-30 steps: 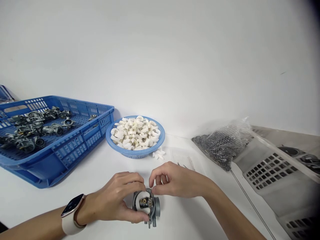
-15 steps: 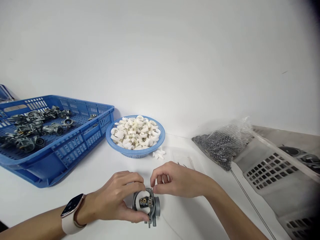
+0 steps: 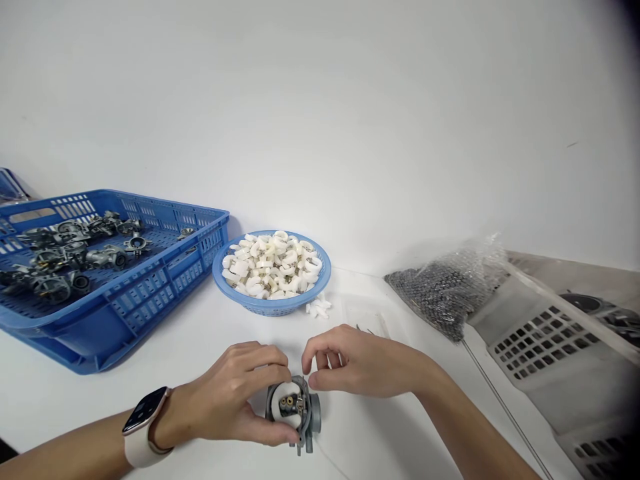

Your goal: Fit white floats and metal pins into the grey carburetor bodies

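A grey metal carburetor body [image 3: 313, 415] stands on the white table with its open side up, a white float [image 3: 278, 404] and two small brass pieces inside it. My left hand [image 3: 245, 397] is wrapped round its left side, thumb at the near edge and fingers at the far edge. At its upper right edge is my right hand [image 3: 345, 363], thumb and index finger close together beside a thin metal pin [image 3: 303, 384]. Whether the fingertips grip the pin is too small to tell.
A blue crate [image 3: 150, 300] with several metal bodies stands left. Behind my hands is a blue basket [image 3: 273, 307] of white floats, with small white pieces [image 3: 319, 307] beside it. Rightward lie a plastic bag of dark parts [image 3: 435, 293], a thin rod [image 3: 505, 407] and a grey crate [image 3: 530, 393].
My right thumb has shifted very slightly away from the pin. My left hand and the carburetor body stay in place.
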`<act>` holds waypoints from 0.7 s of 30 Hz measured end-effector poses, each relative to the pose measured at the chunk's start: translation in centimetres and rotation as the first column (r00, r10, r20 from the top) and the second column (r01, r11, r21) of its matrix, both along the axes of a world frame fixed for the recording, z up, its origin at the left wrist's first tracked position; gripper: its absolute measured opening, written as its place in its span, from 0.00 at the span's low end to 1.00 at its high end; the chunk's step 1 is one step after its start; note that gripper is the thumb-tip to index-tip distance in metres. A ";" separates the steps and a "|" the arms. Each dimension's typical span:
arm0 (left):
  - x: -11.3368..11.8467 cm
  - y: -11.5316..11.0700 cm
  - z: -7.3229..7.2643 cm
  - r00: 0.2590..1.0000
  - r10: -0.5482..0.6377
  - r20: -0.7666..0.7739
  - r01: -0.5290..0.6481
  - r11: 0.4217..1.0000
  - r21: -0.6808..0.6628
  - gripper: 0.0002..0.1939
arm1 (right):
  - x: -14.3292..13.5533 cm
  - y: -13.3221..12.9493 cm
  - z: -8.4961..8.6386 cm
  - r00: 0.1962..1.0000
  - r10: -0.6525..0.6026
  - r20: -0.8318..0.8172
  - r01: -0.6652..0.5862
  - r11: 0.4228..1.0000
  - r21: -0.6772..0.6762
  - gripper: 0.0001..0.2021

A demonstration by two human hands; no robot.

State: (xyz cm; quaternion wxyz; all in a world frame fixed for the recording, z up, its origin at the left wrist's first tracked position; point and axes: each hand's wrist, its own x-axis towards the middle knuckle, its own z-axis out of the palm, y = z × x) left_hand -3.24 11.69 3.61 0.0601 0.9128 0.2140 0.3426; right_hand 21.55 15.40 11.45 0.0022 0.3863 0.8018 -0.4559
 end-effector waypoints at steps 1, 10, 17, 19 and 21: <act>0.0 0.0 0.1 1.000 0.000 0.000 0.000 1.000 0.001 0.23 | 0.0 0.0 0.1 1.000 -0.008 0.001 0.007 1.000 0.011 0.10; 0.0 0.0 0.1 1.000 -0.003 0.005 0.003 1.000 0.001 0.23 | 0.1 -0.1 0.1 1.000 0.007 0.000 -0.007 1.000 0.019 0.10; 0.0 0.0 0.1 1.000 0.004 0.000 -0.004 1.000 0.017 0.23 | 0.0 -0.3 0.2 0.999 -0.001 0.039 0.000 1.000 0.013 0.09; 0.0 0.0 0.2 1.000 0.003 -0.010 -0.003 1.000 0.012 0.23 | 0.0 -0.3 0.3 0.999 -0.009 0.044 0.008 1.000 0.024 0.09; 0.0 0.0 0.2 1.000 -0.001 -0.013 0.001 1.000 0.008 0.23 | 0.0 -0.4 0.3 0.999 0.007 0.037 -0.007 1.000 0.009 0.08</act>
